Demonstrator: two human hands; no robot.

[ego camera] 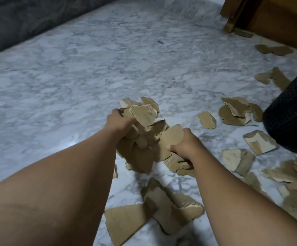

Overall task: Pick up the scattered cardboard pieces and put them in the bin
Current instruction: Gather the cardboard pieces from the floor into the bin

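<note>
Marble floor (73,86) underfoot, pale and veined. We find our left hand (119,121) and right hand (186,144) both curled around one bundle of cardboard pieces (140,148) clamped between them. Loose pieces (207,119) lie right of the right hand and below it; the black mesh bin (289,118) stands farther right.

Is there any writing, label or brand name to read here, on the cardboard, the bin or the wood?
None: no text can be read.
The cardboard pieces show plain brown faces; the black mesh bin and the wooden furniture bear no visible lettering.
</note>
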